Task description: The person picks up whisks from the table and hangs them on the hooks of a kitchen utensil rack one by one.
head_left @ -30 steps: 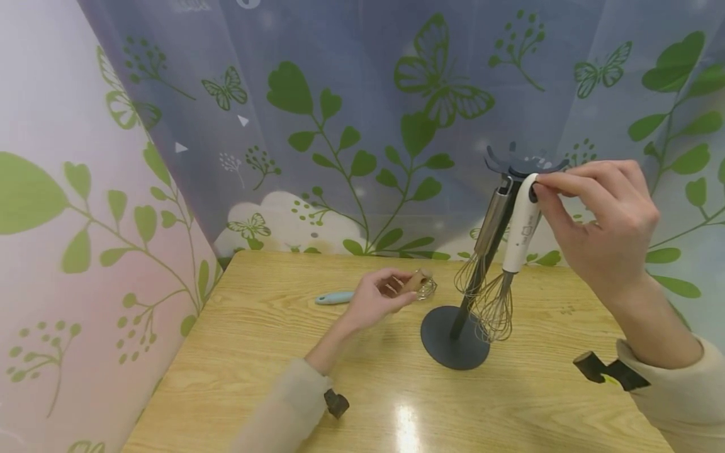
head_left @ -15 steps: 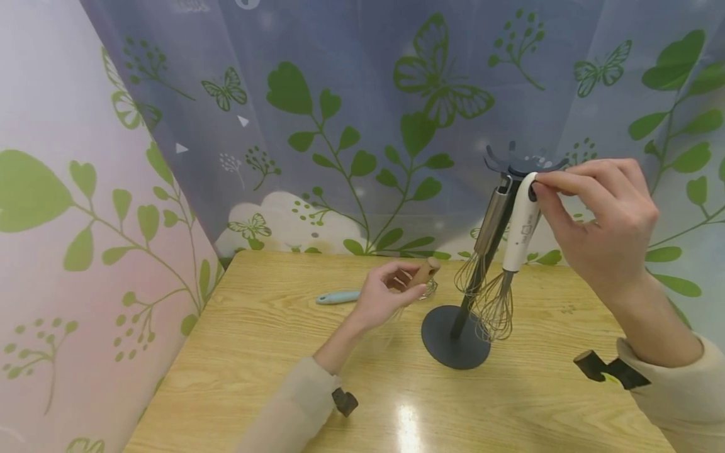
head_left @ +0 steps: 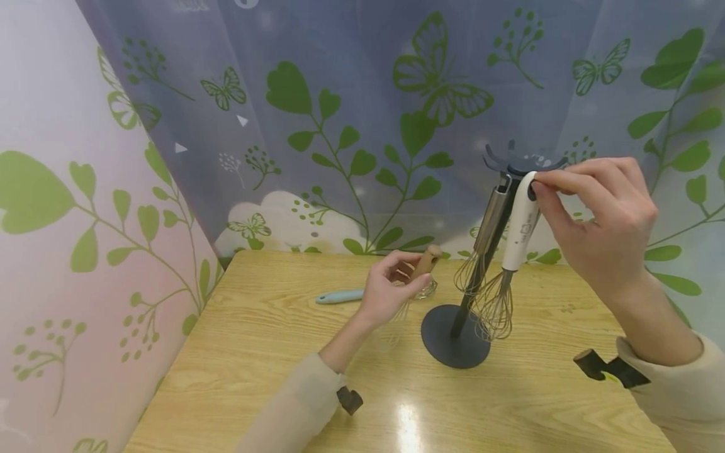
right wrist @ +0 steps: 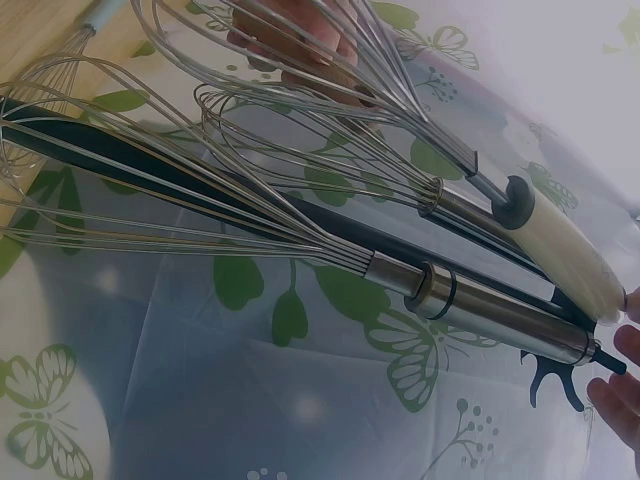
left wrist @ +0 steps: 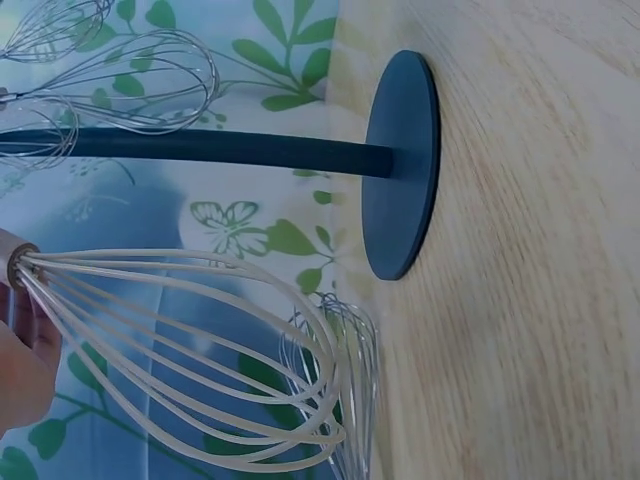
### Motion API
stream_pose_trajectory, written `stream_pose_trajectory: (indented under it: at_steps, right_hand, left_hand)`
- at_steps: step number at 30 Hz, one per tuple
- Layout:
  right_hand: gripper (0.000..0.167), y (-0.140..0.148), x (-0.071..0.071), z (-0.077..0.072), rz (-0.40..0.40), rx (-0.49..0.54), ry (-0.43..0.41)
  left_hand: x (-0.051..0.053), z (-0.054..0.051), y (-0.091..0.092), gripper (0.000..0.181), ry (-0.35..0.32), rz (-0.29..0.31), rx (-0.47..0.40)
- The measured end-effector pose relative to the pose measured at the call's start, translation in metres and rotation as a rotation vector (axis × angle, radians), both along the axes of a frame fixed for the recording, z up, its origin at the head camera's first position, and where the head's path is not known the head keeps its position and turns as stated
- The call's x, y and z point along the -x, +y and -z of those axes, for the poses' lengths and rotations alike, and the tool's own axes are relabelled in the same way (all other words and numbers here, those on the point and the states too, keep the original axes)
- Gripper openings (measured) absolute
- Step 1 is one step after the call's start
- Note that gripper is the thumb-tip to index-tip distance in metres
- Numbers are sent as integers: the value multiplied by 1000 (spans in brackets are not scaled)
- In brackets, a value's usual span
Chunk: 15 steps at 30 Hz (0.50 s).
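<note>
My left hand (head_left: 385, 294) grips a whisk by its wooden handle (head_left: 425, 263), held above the table left of the stand. Its pale wires (left wrist: 190, 275) hang downward, seen large in the left wrist view. The right hand (head_left: 608, 220) pinches the top of a white-handled whisk (head_left: 517, 236) with thumb and forefinger, at the hooks of a dark utensil stand (head_left: 437, 343). Whether that whisk's loop sits on a hook is hidden by the fingers. A steel-handled whisk (right wrist: 500, 320) hangs from the stand beside it; another metal handle (right wrist: 480, 218) shows behind in the right wrist view.
A whisk with a light blue handle (head_left: 340, 296) lies on the wooden table (head_left: 255, 352) behind the left hand, its wire end toward the stand. Printed fabric walls (head_left: 351, 82) rise at the back and left of the table.
The left hand has lifted slightly and shifted right, and the wooden handle has tilted more upright, bringing its wires into sight below. My right hand and the white-handled whisk have stayed put.
</note>
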State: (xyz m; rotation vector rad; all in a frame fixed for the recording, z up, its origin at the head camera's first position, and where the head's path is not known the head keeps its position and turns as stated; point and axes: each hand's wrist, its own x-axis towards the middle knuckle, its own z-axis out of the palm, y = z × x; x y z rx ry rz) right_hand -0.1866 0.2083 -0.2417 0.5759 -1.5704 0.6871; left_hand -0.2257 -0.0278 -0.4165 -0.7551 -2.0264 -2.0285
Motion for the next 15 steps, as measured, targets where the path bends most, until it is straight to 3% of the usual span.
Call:
stream_pose_trajectory:
  at_steps: [15]
  right_hand:
    - [7, 0, 1, 0, 0, 6, 1]
  left_hand:
    - [1, -18, 11, 33, 69, -34, -42]
